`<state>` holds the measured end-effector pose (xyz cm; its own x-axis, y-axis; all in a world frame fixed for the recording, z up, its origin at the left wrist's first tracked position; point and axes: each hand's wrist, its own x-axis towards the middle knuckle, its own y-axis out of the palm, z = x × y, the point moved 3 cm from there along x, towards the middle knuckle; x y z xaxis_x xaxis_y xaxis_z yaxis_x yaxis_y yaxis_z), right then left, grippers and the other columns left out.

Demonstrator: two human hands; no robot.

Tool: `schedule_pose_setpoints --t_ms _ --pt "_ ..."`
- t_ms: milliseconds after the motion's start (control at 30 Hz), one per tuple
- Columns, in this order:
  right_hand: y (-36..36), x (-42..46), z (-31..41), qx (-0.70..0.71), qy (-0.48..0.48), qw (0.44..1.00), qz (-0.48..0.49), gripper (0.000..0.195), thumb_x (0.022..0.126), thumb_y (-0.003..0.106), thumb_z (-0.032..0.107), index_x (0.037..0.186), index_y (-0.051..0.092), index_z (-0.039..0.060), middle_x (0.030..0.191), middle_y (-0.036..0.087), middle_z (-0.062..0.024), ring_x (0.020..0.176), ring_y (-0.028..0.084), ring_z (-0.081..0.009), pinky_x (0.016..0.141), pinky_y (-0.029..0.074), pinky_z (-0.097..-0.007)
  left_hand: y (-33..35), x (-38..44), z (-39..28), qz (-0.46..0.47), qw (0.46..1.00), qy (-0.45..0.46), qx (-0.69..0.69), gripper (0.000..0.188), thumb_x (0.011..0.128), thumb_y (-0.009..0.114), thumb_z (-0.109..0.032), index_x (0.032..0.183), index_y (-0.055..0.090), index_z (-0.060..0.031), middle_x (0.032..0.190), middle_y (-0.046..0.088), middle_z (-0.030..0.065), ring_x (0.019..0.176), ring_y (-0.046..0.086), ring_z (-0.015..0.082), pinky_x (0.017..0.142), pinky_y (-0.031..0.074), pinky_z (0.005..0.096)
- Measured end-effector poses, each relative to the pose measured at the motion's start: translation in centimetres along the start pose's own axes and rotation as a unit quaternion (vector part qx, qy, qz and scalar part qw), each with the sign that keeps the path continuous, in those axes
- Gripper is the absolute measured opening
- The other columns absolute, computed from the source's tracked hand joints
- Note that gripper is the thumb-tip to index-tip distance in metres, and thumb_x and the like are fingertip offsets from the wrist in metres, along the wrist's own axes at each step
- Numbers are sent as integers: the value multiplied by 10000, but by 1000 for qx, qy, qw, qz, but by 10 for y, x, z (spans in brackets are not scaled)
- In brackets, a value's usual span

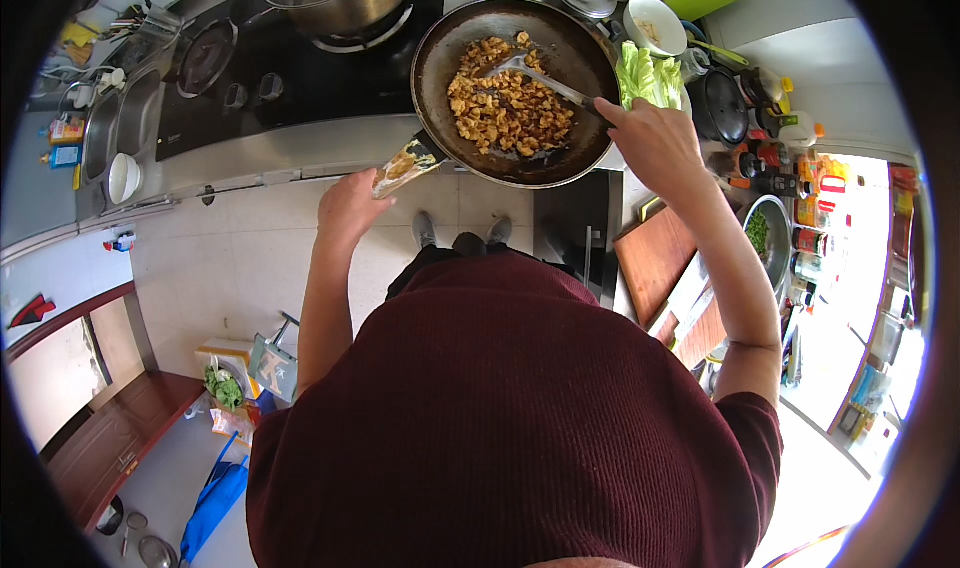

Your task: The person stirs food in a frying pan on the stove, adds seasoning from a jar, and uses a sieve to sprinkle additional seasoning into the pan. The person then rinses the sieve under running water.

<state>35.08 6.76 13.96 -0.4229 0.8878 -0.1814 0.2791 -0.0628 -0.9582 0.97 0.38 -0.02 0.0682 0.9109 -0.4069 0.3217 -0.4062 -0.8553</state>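
Note:
My left hand is closed around the worn handle of a dark frying pan. The pan is tilted towards me, off to the right of the hob. Browned, crumbled food, perhaps scrambled egg, covers its middle. My right hand grips the dark handle of a metal spatula, with the index finger stretched along it; the spatula's head lies in the food. Lettuce leaves on a plate stand just beyond the right hand.
A steel pot sits on the black gas hob. At the right are a white bowl, a black lidded pot, bottles and jars, and a wooden board bearing knives beside a steel bowl of chopped greens.

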Motion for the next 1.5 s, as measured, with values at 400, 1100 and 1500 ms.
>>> schedule_pose_setpoints --t_ms 400,1100,1500 --pt "-3 3 -3 18 3 1000 8 347 848 634 217 1192 605 185 781 636 -90 742 645 -261 638 493 -388 0 2 -1 13 1000 -6 10 365 745 727 -315 969 609 -53 924 667 142 897 630 316 752 491 430" --pt "-43 -36 -19 3 -22 999 24 358 809 655 178 1166 632 188 736 607 -85 727 630 -268 622 475 -381 -2 0 -3 8 1000 -6 12 372 742 727 -309 966 604 -39 916 667 149 888 634 331 737 496 440" --pt "-41 -35 -40 331 60 933 130 310 874 587 177 1142 662 39 632 601 -101 550 568 -167 556 462 -294 4 3 4 -14 1000 17 -11 366 728 729 -297 926 584 -25 875 648 184 845 616 358 716 468 442"
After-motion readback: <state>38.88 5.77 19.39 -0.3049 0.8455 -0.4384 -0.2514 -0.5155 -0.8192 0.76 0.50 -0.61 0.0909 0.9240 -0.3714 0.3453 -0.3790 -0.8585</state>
